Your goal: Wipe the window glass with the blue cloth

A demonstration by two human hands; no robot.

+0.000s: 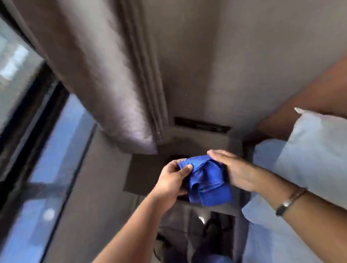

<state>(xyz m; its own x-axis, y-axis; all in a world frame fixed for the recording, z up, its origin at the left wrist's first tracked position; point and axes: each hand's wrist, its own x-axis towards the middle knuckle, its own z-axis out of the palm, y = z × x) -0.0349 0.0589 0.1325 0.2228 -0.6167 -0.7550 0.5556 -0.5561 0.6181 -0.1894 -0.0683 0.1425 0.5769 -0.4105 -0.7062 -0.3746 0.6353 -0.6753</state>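
A: Count? Location of cloth?
B: One blue cloth (205,180), bunched, centre, well right of the window glass (46,162). Two hands.
A: Grip?
B: Left hand (172,181) pinches its left edge, fingers curled. Right hand (233,170) lies flat against it, fingers extended. One bracelet (289,202), right wrist.

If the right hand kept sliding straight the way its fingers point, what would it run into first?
The right hand lies flat on the blue cloth, fingers pointing toward the left hand. It would probably slide across the cloth and meet that hand's thumb, though depth is unclear.
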